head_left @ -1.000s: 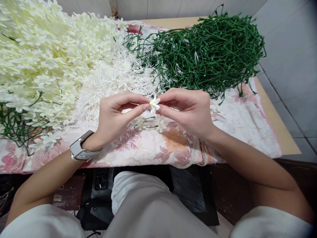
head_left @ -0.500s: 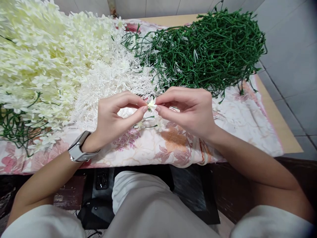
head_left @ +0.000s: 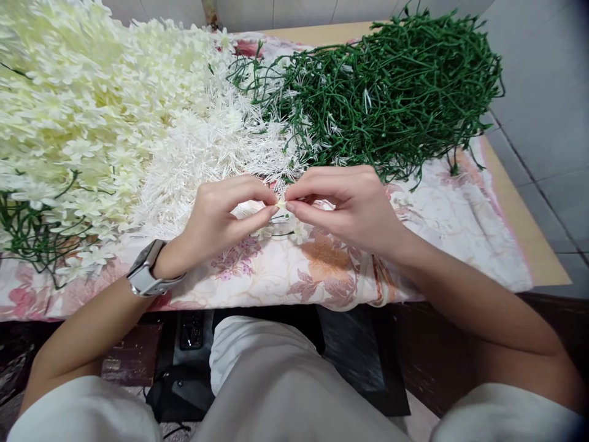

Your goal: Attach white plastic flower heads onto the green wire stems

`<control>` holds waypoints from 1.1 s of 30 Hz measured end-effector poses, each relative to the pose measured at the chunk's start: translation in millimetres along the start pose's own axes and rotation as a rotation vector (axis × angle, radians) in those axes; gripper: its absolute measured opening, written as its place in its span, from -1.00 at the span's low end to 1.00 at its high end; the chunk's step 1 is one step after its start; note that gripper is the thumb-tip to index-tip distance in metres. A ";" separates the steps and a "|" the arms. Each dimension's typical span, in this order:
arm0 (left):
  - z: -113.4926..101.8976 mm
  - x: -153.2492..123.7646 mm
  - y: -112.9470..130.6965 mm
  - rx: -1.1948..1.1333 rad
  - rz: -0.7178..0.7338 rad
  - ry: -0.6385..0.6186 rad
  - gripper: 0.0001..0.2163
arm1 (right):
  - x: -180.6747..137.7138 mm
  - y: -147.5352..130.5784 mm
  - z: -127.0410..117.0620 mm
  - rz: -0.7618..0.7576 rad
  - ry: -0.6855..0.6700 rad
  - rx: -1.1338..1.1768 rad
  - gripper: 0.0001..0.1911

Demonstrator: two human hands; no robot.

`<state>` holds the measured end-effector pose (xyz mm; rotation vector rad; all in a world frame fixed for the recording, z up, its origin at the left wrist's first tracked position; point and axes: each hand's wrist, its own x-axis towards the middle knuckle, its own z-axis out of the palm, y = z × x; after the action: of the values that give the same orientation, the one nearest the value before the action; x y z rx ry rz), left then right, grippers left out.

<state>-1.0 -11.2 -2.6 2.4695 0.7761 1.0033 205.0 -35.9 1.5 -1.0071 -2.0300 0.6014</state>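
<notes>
Heaped cream blossoms and tangled green stems cover the cloth-draped worktop, the blossom pile cut off at left. The left hand and right hand have drawn closer, fingers pinched on a small white flower, now mostly hidden. No writing is legible.

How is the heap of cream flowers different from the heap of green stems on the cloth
The cream flower heap lies at the far left; the green stem heap lies at the far right. The flower heap is pale and made of petals; the stem heap is dark and wiry, a tangle of thin strands. The flower heap looks broader and runs out of view; the stem heap shows almost whole. Both rest on the floral cloth.
</notes>
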 end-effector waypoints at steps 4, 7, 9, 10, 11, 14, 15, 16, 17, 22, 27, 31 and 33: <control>-1.7 0.3 -0.8 0.018 0.010 -0.036 -0.95 | 1.7 2.2 -1.1 0.012 -0.026 0.012 -0.84; -1.8 0.2 -0.7 0.035 0.010 -0.034 -0.95 | 2.0 3.3 0.3 0.004 -0.020 0.018 -0.85; -0.7 -0.3 -0.9 0.049 0.015 -0.030 -0.95 | 1.7 4.3 2.2 0.008 -0.021 0.027 -0.85; 0.0 -0.6 -1.1 0.056 0.015 -0.029 -0.95 | 1.5 5.0 3.1 0.014 -0.021 0.033 -0.85; 0.8 -1.0 -1.3 0.062 0.010 -0.030 -0.95 | 1.5 5.9 3.7 0.020 -0.021 0.039 -0.85; 2.5 -1.6 -0.4 0.109 -0.023 -0.014 -0.92 | 3.2 9.4 1.7 0.024 -0.011 0.028 -0.86; 2.7 -1.7 0.6 0.134 -0.029 -0.004 -0.87 | 4.5 10.8 -0.4 0.026 0.006 0.017 -0.87; 2.9 -2.0 1.8 0.159 -0.024 -0.006 -0.84 | 5.9 12.0 -3.1 0.039 0.028 0.012 -0.88; 3.1 -2.4 3.2 0.183 -0.002 -0.030 -0.82 | 7.5 13.2 -6.2 0.060 0.061 0.014 -0.89; 8.0 -8.1 6.4 0.301 0.138 -0.349 -0.78 | 11.9 16.9 -14.9 0.173 0.205 0.115 -0.91; 11.3 -10.0 1.9 0.282 0.104 -0.405 -0.84 | 10.9 17.0 -11.3 0.200 0.200 0.149 -0.92; 1.2 -1.6 0.4 0.021 -0.128 -0.219 -0.87 | 12.2 17.5 -12.9 0.215 0.227 0.194 -0.94; -4.3 2.5 -2.0 -0.081 -0.329 -0.058 -0.87 | 13.5 18.5 -14.5 0.226 0.244 0.226 -0.93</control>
<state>-3.4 -7.6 0.5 2.1981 1.0576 0.8207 219.8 -13.3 3.2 -1.1216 -1.6095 0.7682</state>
